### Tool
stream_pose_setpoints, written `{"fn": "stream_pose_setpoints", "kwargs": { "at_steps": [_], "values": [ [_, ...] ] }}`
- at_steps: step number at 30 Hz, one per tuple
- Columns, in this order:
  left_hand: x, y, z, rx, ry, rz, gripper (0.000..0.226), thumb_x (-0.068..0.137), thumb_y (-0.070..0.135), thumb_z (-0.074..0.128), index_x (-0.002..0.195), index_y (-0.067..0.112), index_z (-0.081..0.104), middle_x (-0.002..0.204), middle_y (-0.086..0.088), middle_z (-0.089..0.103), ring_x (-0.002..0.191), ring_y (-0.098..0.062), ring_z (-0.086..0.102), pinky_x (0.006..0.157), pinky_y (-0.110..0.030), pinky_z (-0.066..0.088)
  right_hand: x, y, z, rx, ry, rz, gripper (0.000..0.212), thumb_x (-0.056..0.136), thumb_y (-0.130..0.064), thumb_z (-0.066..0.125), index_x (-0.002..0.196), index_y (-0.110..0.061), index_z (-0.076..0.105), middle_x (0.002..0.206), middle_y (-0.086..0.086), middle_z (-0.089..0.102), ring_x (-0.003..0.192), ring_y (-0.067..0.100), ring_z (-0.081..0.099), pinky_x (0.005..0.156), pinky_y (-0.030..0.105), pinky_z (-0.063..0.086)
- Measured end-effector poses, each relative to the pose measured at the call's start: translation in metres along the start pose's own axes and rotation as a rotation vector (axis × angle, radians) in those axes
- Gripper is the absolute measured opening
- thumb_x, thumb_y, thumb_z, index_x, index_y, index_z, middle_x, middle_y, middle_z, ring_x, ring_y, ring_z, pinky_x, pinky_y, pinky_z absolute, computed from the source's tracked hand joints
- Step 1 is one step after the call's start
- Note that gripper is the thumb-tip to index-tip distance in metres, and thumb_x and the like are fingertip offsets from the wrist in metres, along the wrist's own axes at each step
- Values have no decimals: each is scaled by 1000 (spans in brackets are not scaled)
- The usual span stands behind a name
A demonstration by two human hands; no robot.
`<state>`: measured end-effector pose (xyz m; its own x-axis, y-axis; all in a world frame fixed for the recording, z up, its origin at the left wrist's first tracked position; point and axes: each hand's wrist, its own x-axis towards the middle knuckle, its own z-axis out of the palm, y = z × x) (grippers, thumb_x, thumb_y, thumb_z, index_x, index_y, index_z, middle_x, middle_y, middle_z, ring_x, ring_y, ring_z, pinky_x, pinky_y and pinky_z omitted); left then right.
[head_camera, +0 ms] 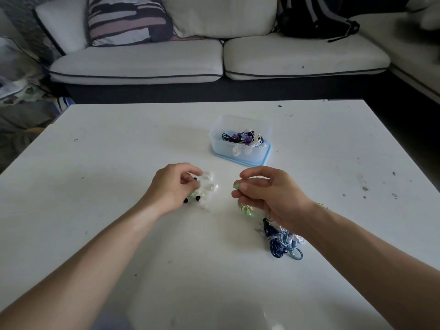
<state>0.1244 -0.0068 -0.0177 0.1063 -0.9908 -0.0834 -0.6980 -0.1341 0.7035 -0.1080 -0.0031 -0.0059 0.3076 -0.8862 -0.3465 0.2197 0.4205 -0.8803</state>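
On the white table [119,151] my left hand [173,186] hovers with curled fingers over a small heap of white, black and green plastic pieces [204,186]; whether it holds one I cannot tell. My right hand [264,191] pinches a small green piece [237,186] between thumb and fingers. Under that hand lies a little green and yellowish cord bundle [246,210]. A tangle of blue, navy and white cords [282,241] lies beside my right wrist.
A clear plastic box with a light blue base [240,141] stands behind my hands, holding black, purple and white cords. Beyond the table's far edge is a white sofa [214,60] with a striped cushion [123,20] and a black backpack [316,17].
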Motion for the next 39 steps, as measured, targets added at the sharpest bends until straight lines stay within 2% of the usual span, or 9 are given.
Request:
{"fn": "stream_pose_setpoints", "kwargs": {
  "at_steps": [3,6,9,12,16,20,25,34,39],
  "values": [
    [-23,22,4,-188,-81,71,13,86,14,72,87,26,76,78,8,72,71,-11,66,66,-22,54,-3,-5,2,-16,-18,-28,11,83,8,70,88,0,64,82,16,70,77,25,74,69,26,60],
    [-36,37,9,-387,-126,52,11,84,8,74,85,19,75,84,1,74,77,-20,69,72,-29,59,-3,-6,3,-37,-32,-52,7,83,5,70,84,-1,67,80,14,71,74,20,72,66,24,59],
    [-41,45,11,-582,-129,-9,12,79,2,77,85,11,72,83,-9,75,77,-21,71,74,-26,58,-3,-5,5,-6,-57,-74,7,85,6,66,86,0,68,80,14,72,72,18,72,68,23,59],
    [-41,50,12,-720,-112,-88,16,74,1,79,81,13,70,81,-8,75,77,-17,69,77,-27,57,-4,-7,5,39,-90,-77,10,86,10,62,89,2,69,81,17,73,74,20,73,73,25,60],
    [-40,54,13,-918,-139,-163,24,66,2,78,87,11,70,84,-6,74,78,-13,69,70,-19,53,-6,-10,6,33,-94,-75,10,81,9,68,87,1,69,82,18,72,78,24,73,77,30,61],
    [-41,57,14,-1018,-148,-203,25,60,3,75,83,10,73,80,-4,74,72,-9,69,67,-16,53,-7,-12,7,-26,-78,-81,13,81,9,70,87,-2,69,81,15,71,78,23,71,78,33,61],
    [-41,58,12,-1092,-157,-253,25,58,-1,72,82,7,72,81,-7,74,72,-12,70,69,-18,56,-8,-12,7,-23,-65,-84,13,81,10,69,87,-1,70,79,14,69,76,22,69,73,29,59],
    [-39,58,6,-1103,-224,-265,21,84,-12,58,89,3,72,87,-12,74,81,-17,73,76,-20,58,-7,-13,7,5,-55,-99,10,82,8,69,85,-2,71,79,15,71,75,21,70,73,28,60],
    [-40,59,7,-1075,-219,-245,20,85,-11,58,89,4,71,84,-11,74,77,-16,73,71,-19,57,-8,-13,7,-7,-77,-97,11,82,7,69,83,-3,72,80,16,71,77,23,69,75,30,60]
  ]
}}
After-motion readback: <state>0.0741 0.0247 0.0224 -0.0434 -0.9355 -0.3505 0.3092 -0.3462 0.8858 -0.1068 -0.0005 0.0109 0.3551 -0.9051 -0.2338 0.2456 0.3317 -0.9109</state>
